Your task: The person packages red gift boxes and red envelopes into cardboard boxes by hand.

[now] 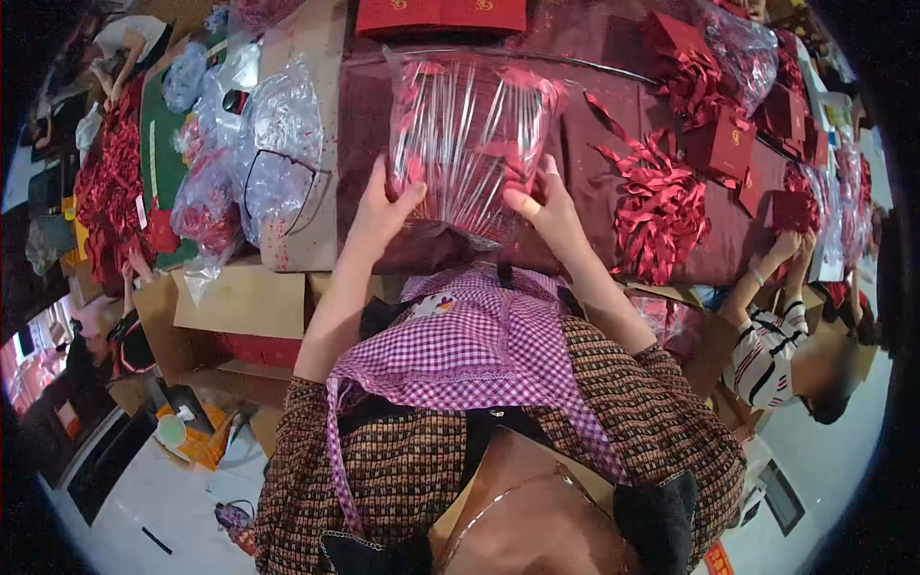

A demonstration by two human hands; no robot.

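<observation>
A clear plastic bag (470, 144) with red contents is stretched between my two hands above the dark red table cover. My left hand (391, 203) grips its lower left side, with the thumb on top and the fingers mostly behind. On the lower right side, my right hand (548, 203) pinches the bag, its thumb in front. Red ribbon-like pieces show along both sides inside; glare on the film hides what exactly they are. To the right of my right hand lies a pile of red ribbons (659, 216).
Red boxes with gold marks (441, 13) stand at the back, and another red box (724, 144) sits at right. Crumpled plastic bags (283, 134) and eyeglasses (287, 158) lie at left. An open cardboard box (240, 302) is below. A co-worker in stripes (767, 355) handles things at right.
</observation>
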